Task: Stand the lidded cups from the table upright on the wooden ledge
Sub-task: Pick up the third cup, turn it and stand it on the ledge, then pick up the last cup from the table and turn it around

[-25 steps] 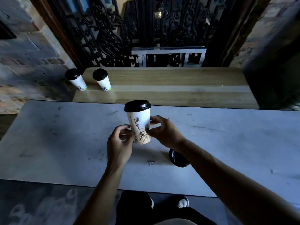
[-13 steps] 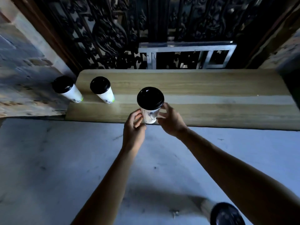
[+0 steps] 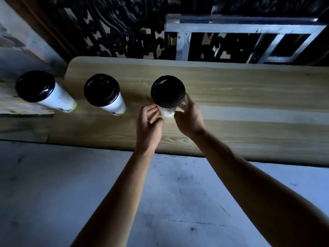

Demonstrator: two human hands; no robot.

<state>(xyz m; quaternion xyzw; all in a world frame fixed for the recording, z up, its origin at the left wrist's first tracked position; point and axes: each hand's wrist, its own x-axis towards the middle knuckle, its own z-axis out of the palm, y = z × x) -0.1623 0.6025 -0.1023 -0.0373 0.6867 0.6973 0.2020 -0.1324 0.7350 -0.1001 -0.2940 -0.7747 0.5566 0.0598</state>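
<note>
Both hands are holding a third lidded paper cup (image 3: 168, 97) by its lower wall over the wooden ledge (image 3: 231, 97): the left hand (image 3: 149, 126) is pinching it with curled fingers from the left, and the right hand (image 3: 189, 120) is wrapping round it from the right. The cup is standing upright, its black lid facing up, and its base looks to be at or just touching the wood; the hands are hiding the contact. Two more lidded cups, the far-left cup (image 3: 44, 91) and the middle cup (image 3: 105, 95), are already standing upright along the ledge's left end. Judging from this, two are placed and a third is being set down. The grey bench (image 3: 53, 193) is showing no further cups within view.
</note>
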